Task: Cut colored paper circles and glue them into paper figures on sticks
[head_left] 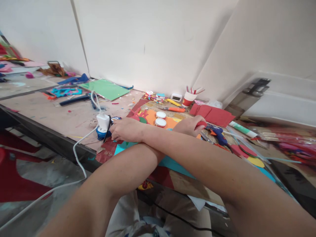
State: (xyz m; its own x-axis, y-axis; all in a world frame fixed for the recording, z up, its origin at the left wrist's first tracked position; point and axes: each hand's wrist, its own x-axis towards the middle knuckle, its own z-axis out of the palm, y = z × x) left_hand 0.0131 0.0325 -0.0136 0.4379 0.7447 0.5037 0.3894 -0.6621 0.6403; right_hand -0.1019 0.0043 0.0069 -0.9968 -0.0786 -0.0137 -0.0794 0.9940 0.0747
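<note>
My forearms are crossed, the right one on top. At the left, my right hand (127, 130) is closed with its fingertips at a black power cord (108, 130), beside a white charger (103, 121) on a blue power socket (102, 134). My left hand (186, 126) reaches under to the right, fingers curled round a red piece (201, 124) whose kind I cannot make out. A blue glue gun (219, 135) lies just right of it. Between the hands, two white-topped round pieces (160, 122) rest on orange paper (148, 117).
A green sheet (106, 89) lies at the back left. Along the wall stand a paper cup (189, 98) with sticks and a small digital clock (176, 97). An orange cutter (175, 109) and red paper (213, 115) lie nearby. A white cable (79, 161) hangs off the table's edge.
</note>
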